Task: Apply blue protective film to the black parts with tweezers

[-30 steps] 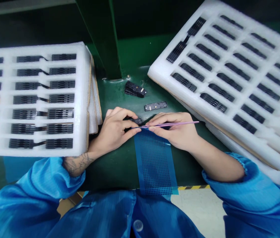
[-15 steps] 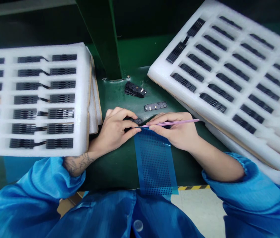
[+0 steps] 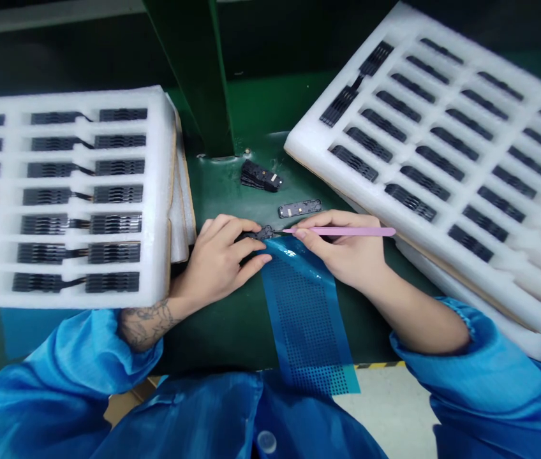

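The small black moulded part (image 3: 261,233) looks light and fragile; best held by its long edges. Left hand (image 3: 217,264) pinches it between thumb and fingertips, at the hand's 3 o'clock. Right hand (image 3: 342,252) pinches pink tweezers (image 3: 347,232), tips at the part's 3 o'clock end; cannot tell if they grip it. Blue perforated film (image 3: 306,319) lies at 6 o'clock.

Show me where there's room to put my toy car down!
Green bench shows between the blue perforated sheet and the left foam tray, below the left hand. It's crowded at the black part, beside the pink tweezers in the right hand.
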### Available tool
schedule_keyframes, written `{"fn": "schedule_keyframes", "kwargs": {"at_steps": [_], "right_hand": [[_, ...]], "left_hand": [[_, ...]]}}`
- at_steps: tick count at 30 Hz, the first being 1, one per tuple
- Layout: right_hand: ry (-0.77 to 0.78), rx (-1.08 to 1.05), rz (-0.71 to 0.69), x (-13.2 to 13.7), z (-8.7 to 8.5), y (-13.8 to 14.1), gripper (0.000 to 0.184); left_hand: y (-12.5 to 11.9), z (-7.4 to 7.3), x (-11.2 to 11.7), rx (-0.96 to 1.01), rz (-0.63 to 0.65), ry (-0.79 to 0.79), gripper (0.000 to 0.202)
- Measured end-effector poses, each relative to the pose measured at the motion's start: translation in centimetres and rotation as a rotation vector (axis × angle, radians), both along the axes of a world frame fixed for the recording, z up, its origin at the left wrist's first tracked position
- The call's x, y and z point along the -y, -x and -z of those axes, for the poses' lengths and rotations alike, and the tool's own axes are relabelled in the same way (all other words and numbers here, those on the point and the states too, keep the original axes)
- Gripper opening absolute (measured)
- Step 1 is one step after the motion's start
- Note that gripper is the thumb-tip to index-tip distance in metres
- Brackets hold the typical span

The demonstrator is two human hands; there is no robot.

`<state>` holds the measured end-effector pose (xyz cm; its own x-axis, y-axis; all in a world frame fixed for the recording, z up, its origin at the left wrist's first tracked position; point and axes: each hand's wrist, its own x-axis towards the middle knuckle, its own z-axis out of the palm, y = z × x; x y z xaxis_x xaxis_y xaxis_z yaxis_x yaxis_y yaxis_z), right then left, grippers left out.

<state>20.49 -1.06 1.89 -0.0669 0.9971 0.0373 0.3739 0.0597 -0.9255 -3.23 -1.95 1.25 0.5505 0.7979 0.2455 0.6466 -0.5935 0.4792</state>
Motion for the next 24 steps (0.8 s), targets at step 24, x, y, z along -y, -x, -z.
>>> {"fn": "schedule_keyframes", "kwargs": {"at_steps": [24], "right_hand": [[0.067,-0.279,-0.596,-0.8,0.5,-1.5,0.030]], "left_hand": [[1.8,2.4,-1.5,0.123,-0.193,0.153,0.024]]}}
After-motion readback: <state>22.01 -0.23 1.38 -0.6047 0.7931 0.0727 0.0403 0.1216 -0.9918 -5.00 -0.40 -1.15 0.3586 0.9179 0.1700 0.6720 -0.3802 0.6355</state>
